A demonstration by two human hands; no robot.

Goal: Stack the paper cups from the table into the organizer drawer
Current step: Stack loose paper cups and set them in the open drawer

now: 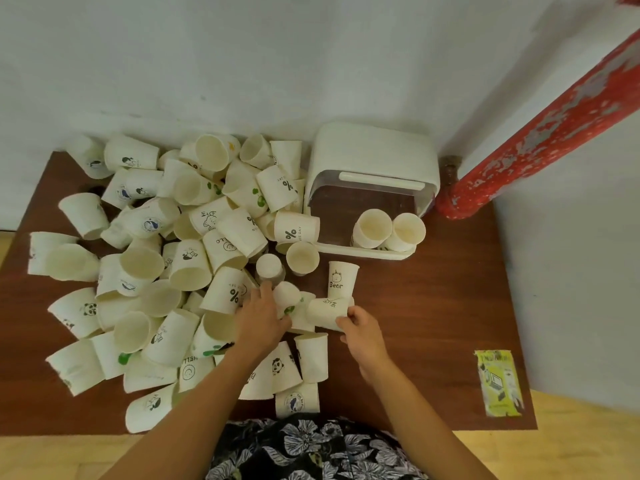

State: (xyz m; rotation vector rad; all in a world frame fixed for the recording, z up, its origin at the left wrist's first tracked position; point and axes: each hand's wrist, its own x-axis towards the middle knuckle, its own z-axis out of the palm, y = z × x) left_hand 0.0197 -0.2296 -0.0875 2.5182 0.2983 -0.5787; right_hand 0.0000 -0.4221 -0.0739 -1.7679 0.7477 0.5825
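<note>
Two cups (pixel 388 230) stood in the drawer (pixel 367 252), well beyond the fingers; most remained piled (pixel 166 258). Left hand (pixel 258 318) gripped one cup (pixel 287 299); right hand (pixel 360 327) pinched another (pixel 327 311).

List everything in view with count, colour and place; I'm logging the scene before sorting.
loose paper cups: dozens, white with small prints, heaped on the table's left and middle
Bear cup: one, white, upright, beside the pile
organizer drawer: one, white, open, far right of table
cups in drawer: two visible, white, upright
packet: one, yellow, near right edge
table: one, dark brown
pipe: one, red, right
left hand: on a cup
right hand: gripping a lying cup
</note>
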